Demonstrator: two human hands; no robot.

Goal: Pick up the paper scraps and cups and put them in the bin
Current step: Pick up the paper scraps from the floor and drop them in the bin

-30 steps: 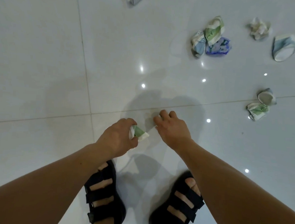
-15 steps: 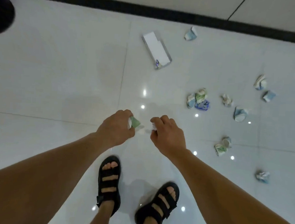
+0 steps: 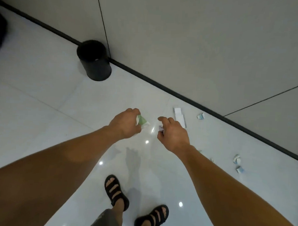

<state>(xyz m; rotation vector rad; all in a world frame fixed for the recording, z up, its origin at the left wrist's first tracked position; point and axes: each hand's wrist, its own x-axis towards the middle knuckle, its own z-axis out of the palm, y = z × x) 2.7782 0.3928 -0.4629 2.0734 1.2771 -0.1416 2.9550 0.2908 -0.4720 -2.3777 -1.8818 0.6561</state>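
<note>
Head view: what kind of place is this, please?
Probably an indoor room or corridor, perhaps in an office. The signs are glossy white floor tiles, a grey panelled wall with a black skirting, and a black bin beside it.

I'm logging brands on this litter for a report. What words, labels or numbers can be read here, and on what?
No text can be read.
The crushed cup in the left hand: green and white print, blurred, no letters made out.
The scrap in the right hand: too small to read.
The flat white box on the floor: no lettering shows.
The black bin: no label shows.
</note>
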